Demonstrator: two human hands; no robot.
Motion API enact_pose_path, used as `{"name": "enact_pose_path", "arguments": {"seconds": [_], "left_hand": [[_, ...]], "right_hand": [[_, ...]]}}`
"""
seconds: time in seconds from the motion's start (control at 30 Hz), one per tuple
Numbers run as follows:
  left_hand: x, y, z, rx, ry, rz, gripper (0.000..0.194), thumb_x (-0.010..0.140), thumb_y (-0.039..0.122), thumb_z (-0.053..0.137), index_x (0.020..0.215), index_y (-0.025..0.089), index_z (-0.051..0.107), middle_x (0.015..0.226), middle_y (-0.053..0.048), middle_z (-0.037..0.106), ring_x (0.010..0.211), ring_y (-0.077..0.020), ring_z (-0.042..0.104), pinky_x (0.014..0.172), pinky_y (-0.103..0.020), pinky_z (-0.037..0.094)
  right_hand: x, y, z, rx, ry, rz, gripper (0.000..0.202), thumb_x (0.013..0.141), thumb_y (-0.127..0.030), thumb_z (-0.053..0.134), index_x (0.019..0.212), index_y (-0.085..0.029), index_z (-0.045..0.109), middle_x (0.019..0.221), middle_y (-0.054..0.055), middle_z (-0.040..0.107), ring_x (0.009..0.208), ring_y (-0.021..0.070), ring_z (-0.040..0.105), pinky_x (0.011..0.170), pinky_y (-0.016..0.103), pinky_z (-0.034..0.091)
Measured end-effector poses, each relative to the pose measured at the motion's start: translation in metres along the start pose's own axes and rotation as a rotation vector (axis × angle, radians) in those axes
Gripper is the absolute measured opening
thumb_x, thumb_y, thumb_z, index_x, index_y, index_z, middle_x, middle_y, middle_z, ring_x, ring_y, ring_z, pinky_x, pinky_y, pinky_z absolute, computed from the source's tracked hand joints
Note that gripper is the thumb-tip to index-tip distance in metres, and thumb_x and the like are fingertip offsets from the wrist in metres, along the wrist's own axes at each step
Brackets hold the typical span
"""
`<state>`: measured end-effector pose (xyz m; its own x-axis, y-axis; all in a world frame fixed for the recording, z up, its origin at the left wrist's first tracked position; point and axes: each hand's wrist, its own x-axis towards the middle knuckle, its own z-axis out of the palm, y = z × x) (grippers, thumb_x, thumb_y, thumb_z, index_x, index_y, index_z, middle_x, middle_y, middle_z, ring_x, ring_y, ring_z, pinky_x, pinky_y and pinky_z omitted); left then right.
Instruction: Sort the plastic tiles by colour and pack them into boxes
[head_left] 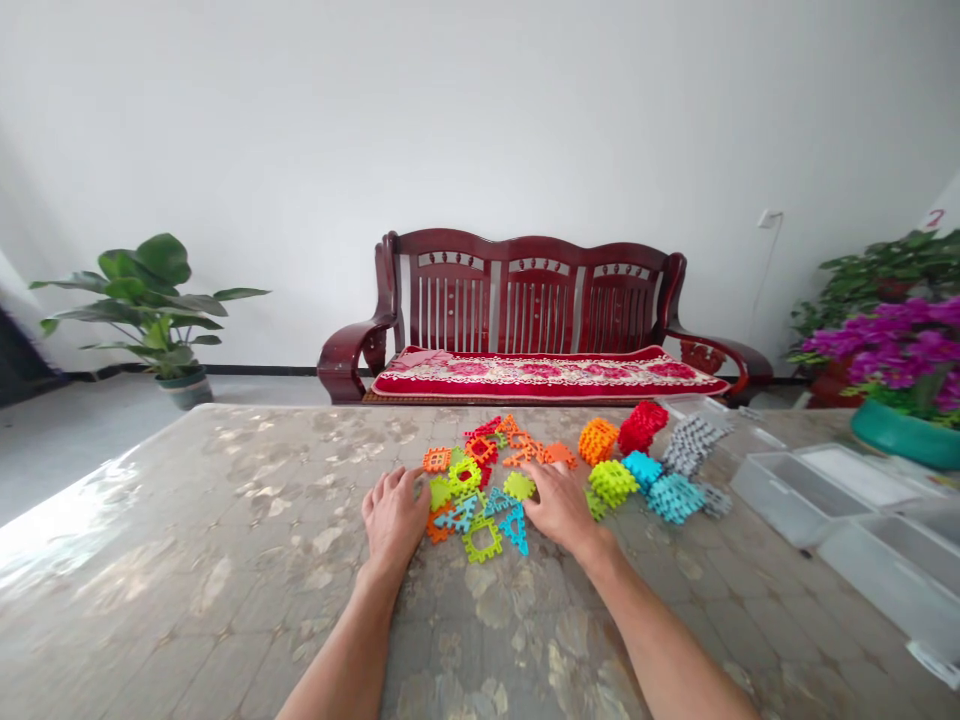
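Loose interlocking plastic tiles lie in a flat pile between my two hands. My left hand (pixel 396 515) rests at the pile's left edge, palm down with fingers loosely bent, close to a light green solid tile (pixel 440 492) and an orange window tile (pixel 437 459). On the other side my right hand (pixel 559 503) lies palm down, fingers apart, its thumb beside a light green square tile (pixel 518 486) and its fingertips near an orange tile (pixel 559 455). Neither hand visibly grips a tile. Nearer to me are a green square frame (pixel 482 540) and a blue triangle frame (pixel 514 528).
Right of my right hand stand stacked tiles in orange (pixel 598 441), red (pixel 643 427), green (pixel 613 484), blue (pixel 676 498) and grey (pixel 696 443). Clear plastic boxes (pixel 787 495) and a teal flowerpot (pixel 904 435) sit at the table's right. A wooden bench (pixel 529 300) stands beyond.
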<state>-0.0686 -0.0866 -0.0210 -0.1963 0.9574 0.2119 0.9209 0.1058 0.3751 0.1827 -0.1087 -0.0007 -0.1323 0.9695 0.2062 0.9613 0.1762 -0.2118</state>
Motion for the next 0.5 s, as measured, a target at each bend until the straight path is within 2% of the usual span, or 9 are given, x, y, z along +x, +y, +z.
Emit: {"name": "enact_pose_path", "arguments": {"seconds": [0.1,0.2,0.37,0.5], "left_hand": [[0.001,-0.001,0.001,0.0,0.008,0.002,0.041,0.09,0.037,0.04,0.123,0.03,0.063,0.136,-0.007,0.057,0.129,-0.0269,0.047,0.109,-0.045,0.029],[0.001,-0.001,0.002,0.004,0.003,0.005,0.041,0.09,0.037,0.04,0.123,0.031,0.063,0.136,-0.007,0.057,0.129,-0.0268,0.046,0.109,-0.045,0.029],[0.002,-0.003,0.002,0.003,-0.009,0.01,0.042,0.091,0.038,0.039,0.124,0.03,0.063,0.136,-0.008,0.056,0.129,-0.0271,0.046,0.109,-0.045,0.029],[0.002,-0.004,0.003,0.004,-0.015,0.014,0.042,0.091,0.038,0.039,0.124,0.029,0.062,0.137,-0.009,0.056,0.131,-0.0269,0.044,0.11,-0.045,0.027]], "right_hand": [[-0.001,-0.001,0.002,0.029,0.044,0.013,0.048,0.077,-0.018,0.056,0.125,-0.023,0.056,0.117,0.006,0.065,0.108,0.0227,0.053,0.094,0.032,0.036],[-0.002,0.007,-0.003,0.109,0.168,0.045,0.049,0.075,-0.016,0.057,0.123,-0.019,0.056,0.117,0.008,0.064,0.109,0.0217,0.054,0.097,0.03,0.038],[-0.011,0.052,-0.03,0.113,0.389,0.232,0.05,0.074,-0.016,0.056,0.124,-0.014,0.056,0.111,0.011,0.065,0.104,0.0224,0.058,0.092,0.03,0.042],[-0.025,0.091,-0.045,-0.025,0.43,0.382,0.05,0.073,-0.019,0.059,0.123,-0.012,0.056,0.104,0.014,0.066,0.097,0.0256,0.06,0.088,0.034,0.042]]}}
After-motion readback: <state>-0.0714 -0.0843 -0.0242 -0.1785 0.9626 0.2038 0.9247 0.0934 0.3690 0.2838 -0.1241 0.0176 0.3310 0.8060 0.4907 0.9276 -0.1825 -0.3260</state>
